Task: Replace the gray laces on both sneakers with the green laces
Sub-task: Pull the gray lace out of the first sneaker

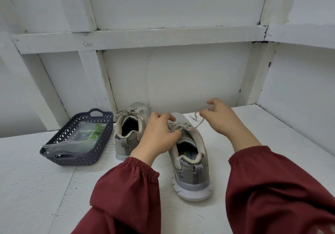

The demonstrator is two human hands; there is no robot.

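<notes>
I log 2 sneakers on the white table (pixel 45 188), heels toward the camera. Left hand (pixel 159 132): fingers curled over the nearer sneaker (pixel 192 166), gripping its gray lace (pixel 181 126) at the eyelets. Right hand (pixel 220 118): pinches that lace's loose end, lifted to the right. Farther sneaker (pixel 126 127): bow tied. Green laces (pixel 95 133) lie in a clear bag (pixel 72 144) inside the dark basket (pixel 76 161), left of the shoes.

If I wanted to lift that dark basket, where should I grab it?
By the arched handle at the far short end of the basket, hooking through its cut-out from outside; a matching slot sits at the near end. The latticed walls slope outward, so they are likely a poorer hold.
</notes>
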